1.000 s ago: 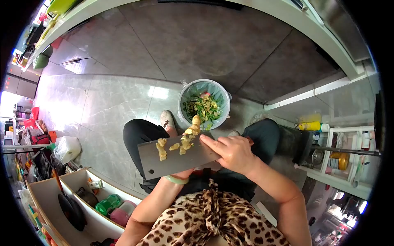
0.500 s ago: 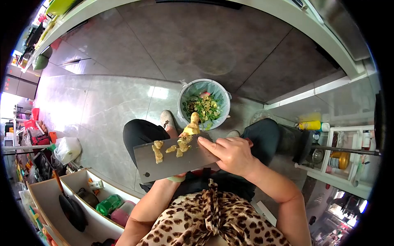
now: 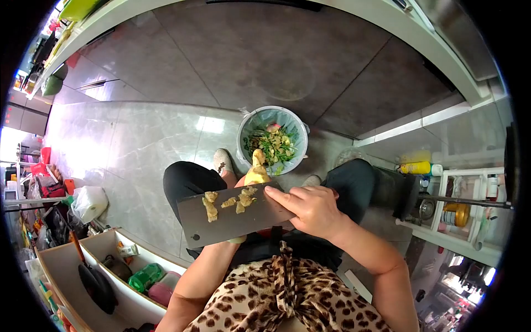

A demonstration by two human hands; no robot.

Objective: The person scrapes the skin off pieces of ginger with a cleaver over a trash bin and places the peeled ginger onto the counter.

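A wide cleaver (image 3: 221, 224) lies nearly flat over my lap, with several brownish peel scraps (image 3: 210, 206) stuck to its blade. My right hand (image 3: 311, 206) is closed on its handle, the index finger stretched along the blade. A knobbly ginger root (image 3: 258, 166) with a yellow peeled patch sticks out beyond the blade's far edge. Only a bit of my left hand (image 3: 241, 181) shows beside the ginger; the blade hides most of its fingers. Beyond the ginger stands a lined bin (image 3: 300, 157) holding green leaves and scraps.
An open drawer (image 3: 61, 260) at the lower left holds a black pan (image 3: 97, 288) and a green bottle (image 3: 146, 276). A white rack (image 3: 475, 182) is at the right, near a yellow bottle (image 3: 415, 167). Dark cabinet fronts (image 3: 249, 50) run behind the bin.
The cleaver has shifted slightly left and toward my body. The ginger has moved a little left, and its yellow peeled patch shows more. Some scraps sit differently on the blade.
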